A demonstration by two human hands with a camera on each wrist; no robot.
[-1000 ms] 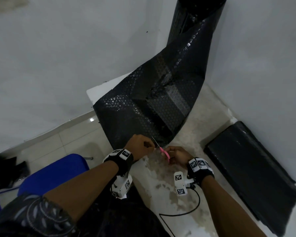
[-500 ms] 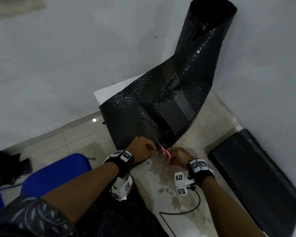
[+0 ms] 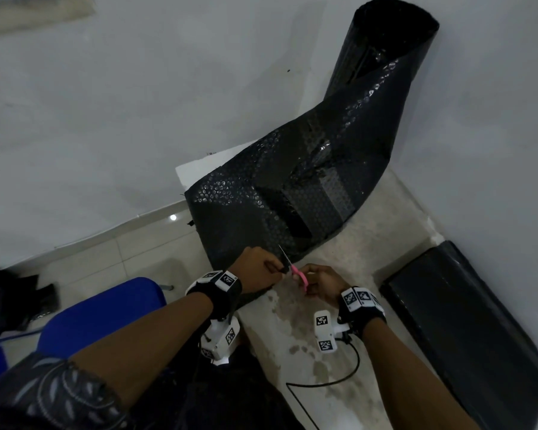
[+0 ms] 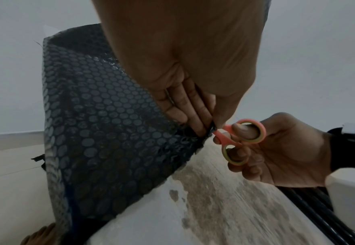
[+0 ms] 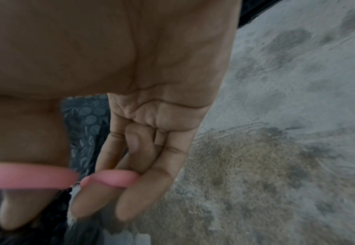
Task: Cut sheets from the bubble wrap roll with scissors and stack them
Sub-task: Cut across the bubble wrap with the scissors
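Cutting is the step in hand: the scissors (image 4: pixel 236 140), with pink handle loops, meet the near edge of the black bubble wrap (image 3: pixel 280 212), which trails from the upright roll (image 3: pixel 382 60) standing in the corner down across the stained worktop (image 3: pixel 339 352). The left hand (image 3: pixel 257 265) pinches the wrap's edge between thumb and curled fingers, right beside the blades, holding it taut. The right hand (image 3: pixel 319 282) holds the scissors with the thumb through one loop and fingers through the other. A dark flat stack (image 3: pixel 466 324), probably sheets already cut, lies on the floor to the right, well apart from the hands. By judgement, the cut has only just begun at this edge; the next move calls for working the blades forward across the full width while the left hand keeps tension and stays clear of the blade line. The head view alone shows the roll, the stack and a blue chair (image 3: pixel 103 315); it also shows the thin blades rising above the left hand. The left wrist view alone shows the finger placement in the loops and the pinch on the wrap. The right wrist view shows little beyond palm, blurred pink loops (image 5: pixel 25 177) and worktop; how far apart the blades stand cannot be told from any view.
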